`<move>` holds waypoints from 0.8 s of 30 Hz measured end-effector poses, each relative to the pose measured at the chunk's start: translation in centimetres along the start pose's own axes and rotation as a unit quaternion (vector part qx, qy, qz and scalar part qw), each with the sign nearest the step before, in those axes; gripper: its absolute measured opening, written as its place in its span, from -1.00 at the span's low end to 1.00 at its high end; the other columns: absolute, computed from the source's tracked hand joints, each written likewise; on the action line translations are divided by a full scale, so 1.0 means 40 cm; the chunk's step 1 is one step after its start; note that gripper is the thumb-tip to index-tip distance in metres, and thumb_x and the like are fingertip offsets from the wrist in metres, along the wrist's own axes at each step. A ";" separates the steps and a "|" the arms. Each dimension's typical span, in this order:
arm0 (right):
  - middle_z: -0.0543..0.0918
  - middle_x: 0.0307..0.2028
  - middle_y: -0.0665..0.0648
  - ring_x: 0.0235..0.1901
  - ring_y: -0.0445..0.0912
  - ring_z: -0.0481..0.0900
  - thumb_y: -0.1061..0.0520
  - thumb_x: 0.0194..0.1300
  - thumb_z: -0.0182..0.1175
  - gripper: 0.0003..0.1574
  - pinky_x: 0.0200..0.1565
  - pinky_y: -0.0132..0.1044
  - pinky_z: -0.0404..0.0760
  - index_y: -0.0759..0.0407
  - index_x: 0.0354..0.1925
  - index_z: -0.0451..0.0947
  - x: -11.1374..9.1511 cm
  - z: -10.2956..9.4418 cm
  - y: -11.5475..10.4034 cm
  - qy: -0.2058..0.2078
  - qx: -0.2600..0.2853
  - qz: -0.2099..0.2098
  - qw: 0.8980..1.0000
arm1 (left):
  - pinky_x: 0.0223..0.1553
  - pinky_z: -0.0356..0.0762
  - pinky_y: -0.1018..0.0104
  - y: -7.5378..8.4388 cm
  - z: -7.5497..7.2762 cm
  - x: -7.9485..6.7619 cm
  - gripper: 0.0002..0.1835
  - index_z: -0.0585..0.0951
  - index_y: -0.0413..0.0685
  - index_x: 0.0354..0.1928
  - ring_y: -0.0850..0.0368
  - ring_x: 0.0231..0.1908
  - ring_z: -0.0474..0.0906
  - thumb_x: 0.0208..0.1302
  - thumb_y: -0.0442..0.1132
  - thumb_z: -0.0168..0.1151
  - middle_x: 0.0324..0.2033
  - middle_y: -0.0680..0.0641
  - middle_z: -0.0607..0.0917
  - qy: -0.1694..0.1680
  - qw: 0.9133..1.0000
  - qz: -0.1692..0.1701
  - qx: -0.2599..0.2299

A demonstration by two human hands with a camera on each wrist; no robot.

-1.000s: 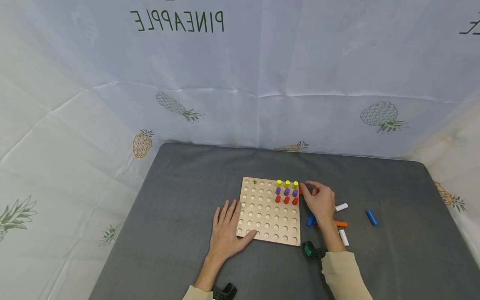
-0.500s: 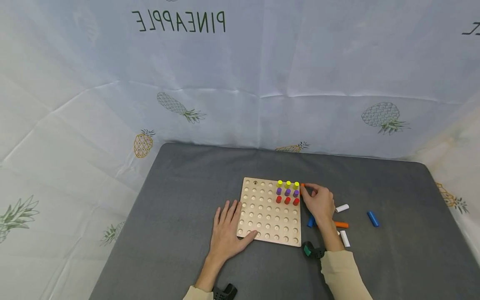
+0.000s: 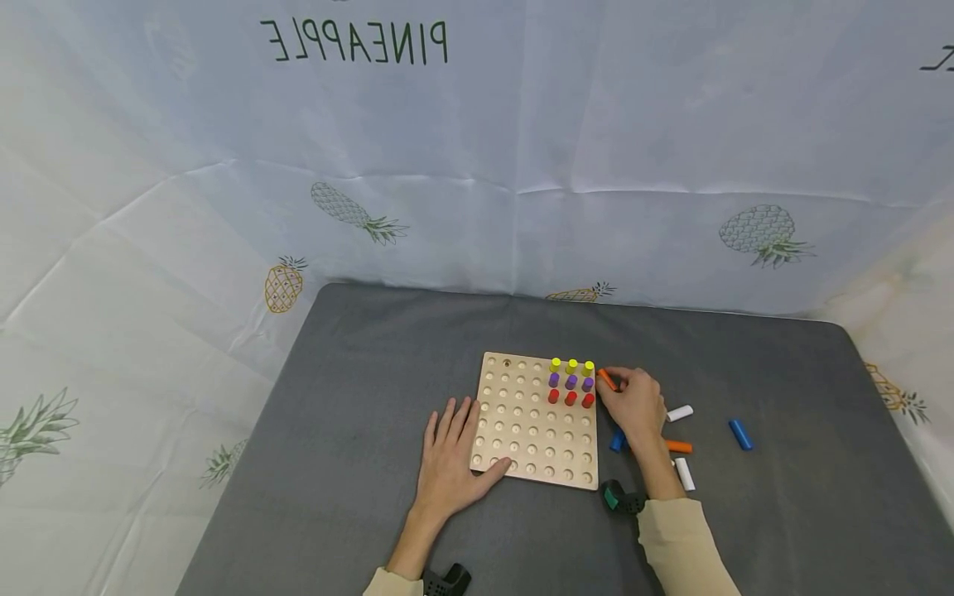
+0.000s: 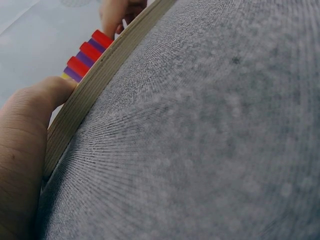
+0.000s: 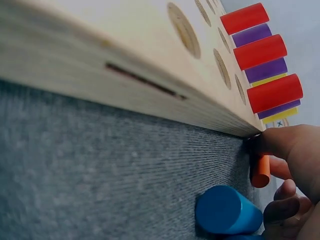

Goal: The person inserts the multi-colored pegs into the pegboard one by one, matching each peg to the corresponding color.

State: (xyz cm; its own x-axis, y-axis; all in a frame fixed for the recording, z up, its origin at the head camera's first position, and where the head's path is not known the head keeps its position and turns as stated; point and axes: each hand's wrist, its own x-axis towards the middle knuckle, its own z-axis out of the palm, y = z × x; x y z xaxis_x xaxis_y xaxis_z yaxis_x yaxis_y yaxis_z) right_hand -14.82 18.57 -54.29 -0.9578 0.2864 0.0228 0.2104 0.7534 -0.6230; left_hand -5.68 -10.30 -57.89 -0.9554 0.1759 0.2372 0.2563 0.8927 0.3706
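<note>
A wooden pegboard (image 3: 514,430) lies on the grey cloth. Three yellow pegs (image 3: 571,366), three purple pegs (image 3: 570,382) and three red pegs (image 3: 570,398) stand in its far right holes. My left hand (image 3: 449,463) rests spread at the board's left edge and near corner, thumb on the rim. Beside the far right corner, my right hand (image 3: 635,404) pinches an orange peg (image 3: 607,379) between thumb and fingers. In the right wrist view that orange peg (image 5: 261,172) points out below the fingers, next to the board's side.
Right of the board lie a blue peg (image 3: 617,439), another orange peg (image 3: 678,446), two white pegs (image 3: 680,412) and, farther out, another blue peg (image 3: 740,434). A pineapple-print curtain (image 3: 626,124) hangs behind the table.
The orange peg in my right hand has tilted and now shows more of its length. My right hand has shifted slightly toward me. The left hand stays in place.
</note>
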 end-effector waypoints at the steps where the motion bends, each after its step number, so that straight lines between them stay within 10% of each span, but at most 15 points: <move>1: 0.40 -0.47 0.15 -0.60 -0.07 0.34 0.05 0.29 0.32 -0.60 -0.61 -0.31 0.22 0.25 0.00 0.74 0.000 0.000 0.000 -0.001 -0.002 0.000 1.000 | 0.55 0.07 -0.23 0.000 0.000 0.000 0.08 0.27 -0.04 0.56 -0.16 0.56 0.21 0.12 0.42 0.30 0.49 -0.15 0.41 0.000 1.000 0.000 0.000; 24: 0.36 -0.41 0.18 -0.50 -0.03 0.28 0.04 0.32 0.34 -0.60 -0.53 -0.27 0.17 0.25 0.03 0.70 -0.012 -0.018 -0.015 0.009 0.009 -0.007 1.000 | 0.54 0.09 -0.23 -0.004 0.004 -0.003 0.08 0.27 -0.03 0.56 -0.15 0.56 0.21 0.12 0.43 0.29 0.49 -0.13 0.41 0.002 1.000 -0.001 0.003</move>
State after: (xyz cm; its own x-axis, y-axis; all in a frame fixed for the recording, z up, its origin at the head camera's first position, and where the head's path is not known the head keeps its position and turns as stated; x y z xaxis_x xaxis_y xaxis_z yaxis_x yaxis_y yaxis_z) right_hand -14.35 18.39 -53.37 -0.9571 0.2865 0.0445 0.1937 0.7462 -0.6369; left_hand -5.64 -10.38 -58.14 -0.9551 0.1729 0.2406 0.2541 0.8957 0.3648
